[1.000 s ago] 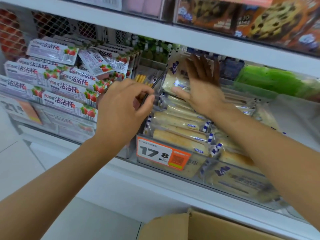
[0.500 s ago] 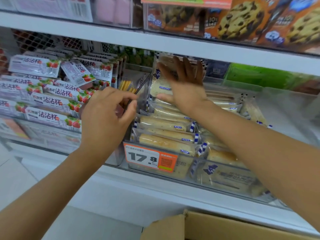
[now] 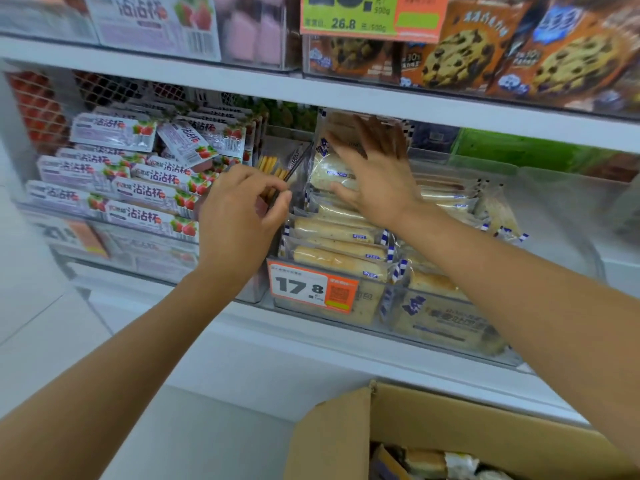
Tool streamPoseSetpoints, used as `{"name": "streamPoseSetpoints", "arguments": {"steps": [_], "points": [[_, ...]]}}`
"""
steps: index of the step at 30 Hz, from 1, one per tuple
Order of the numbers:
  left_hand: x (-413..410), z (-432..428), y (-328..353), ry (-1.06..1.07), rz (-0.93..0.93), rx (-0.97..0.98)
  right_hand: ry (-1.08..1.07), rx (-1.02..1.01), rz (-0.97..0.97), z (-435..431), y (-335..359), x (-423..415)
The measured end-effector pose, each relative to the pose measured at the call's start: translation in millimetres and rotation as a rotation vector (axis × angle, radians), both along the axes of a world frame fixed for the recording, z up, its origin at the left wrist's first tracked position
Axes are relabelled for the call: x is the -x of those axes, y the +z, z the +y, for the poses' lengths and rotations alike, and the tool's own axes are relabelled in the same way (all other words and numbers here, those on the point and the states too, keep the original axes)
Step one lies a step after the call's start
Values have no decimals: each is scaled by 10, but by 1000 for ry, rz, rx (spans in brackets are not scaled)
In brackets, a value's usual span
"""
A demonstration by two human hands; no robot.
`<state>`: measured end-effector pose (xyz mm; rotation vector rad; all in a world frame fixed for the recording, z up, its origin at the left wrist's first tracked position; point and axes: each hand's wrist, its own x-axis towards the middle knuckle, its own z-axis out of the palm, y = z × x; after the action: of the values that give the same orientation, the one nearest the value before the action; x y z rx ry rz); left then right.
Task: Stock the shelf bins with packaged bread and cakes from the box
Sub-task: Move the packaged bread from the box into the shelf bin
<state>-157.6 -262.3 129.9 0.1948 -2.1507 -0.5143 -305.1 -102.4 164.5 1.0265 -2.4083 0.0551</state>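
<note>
Seemingly to steady it, left hand (image 3: 242,220) pinches the bin wall (image 3: 297,165); right hand (image 3: 379,188), fingers (image 3: 381,140) straight, presses the bread packs (image 3: 332,231) beneath them back.

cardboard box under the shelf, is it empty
No, wrapped packages lie inside the open cardboard box at the lower right of the head view.

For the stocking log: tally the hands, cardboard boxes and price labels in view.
Hands: 2, left hand pinching the bin wall, right hand flat on bread packs
Cardboard box: 1
Price labels: 3, the 17.8 label, the 26.8 label, one blurred label at left
Total: 6
</note>
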Motion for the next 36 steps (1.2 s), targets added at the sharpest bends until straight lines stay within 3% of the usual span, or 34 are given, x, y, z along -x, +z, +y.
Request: {"name": "streamPoseSetpoints", "arguments": {"steps": [5, 12, 20, 26, 32, 36], "points": [[-225, 215, 63, 32, -22, -108, 71, 207, -131, 370, 21, -476], [-811, 1285, -125, -245, -324, -451, 18, 310, -251, 1355, -339, -1509], [-1226, 2396, -1085, -327, -852, -650, -311, -20, -938, 3094, -1694, -2306], [-1270, 2562, -1718, -139, -956, -860, -516, 112, -1267, 3897, -2477, -2496], [-1219, 2667, -1997, -149, -1007, -908, -677, 474, -1309, 4271, -2801, -2382], [-1201, 2686, -2041, -197, -1055, -872, -639, 317, -1381, 4135, -2831, -2277]]}}
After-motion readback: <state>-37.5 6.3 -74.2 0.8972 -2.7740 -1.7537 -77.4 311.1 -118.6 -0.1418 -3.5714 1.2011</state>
